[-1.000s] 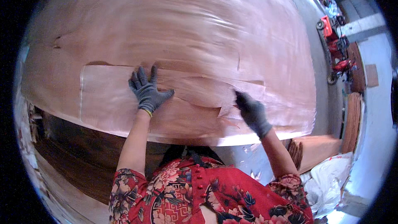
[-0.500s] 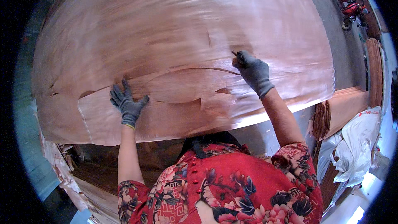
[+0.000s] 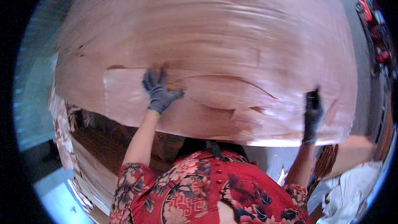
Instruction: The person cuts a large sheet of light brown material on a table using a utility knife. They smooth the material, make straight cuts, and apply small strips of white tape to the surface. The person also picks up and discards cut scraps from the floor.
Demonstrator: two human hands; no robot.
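A wide reddish-brown wood veneer sheet [image 3: 207, 29] spreads in front of me. My left hand [image 3: 159, 93], in a grey glove, lies with its fingers spread on a paler veneer piece [image 3: 124, 93] on top of the sheet. Over the sheet's near right part is my right hand [image 3: 314, 114], also gloved and smeared by motion. Its fingers are closed around a small dark tool [image 3: 317, 88] whose tip sticks out at the front; its exact kind cannot be made out. Between the hands, a long curved split [image 3: 248, 82] and ragged torn edges show in the veneer.
At the lower right are a stack of veneer [image 3: 352, 151] and crumpled white plastic sheeting [image 3: 352, 186]. More veneer with frayed edges [image 3: 74, 157] lies below the sheet on the left. A red vehicle [image 3: 375, 33] stands at the far right.
My right hand has swung right and nearer to me, away from the curved split, still closed on the dark tool. My left hand stays spread on the paler piece. The whole view has shifted.
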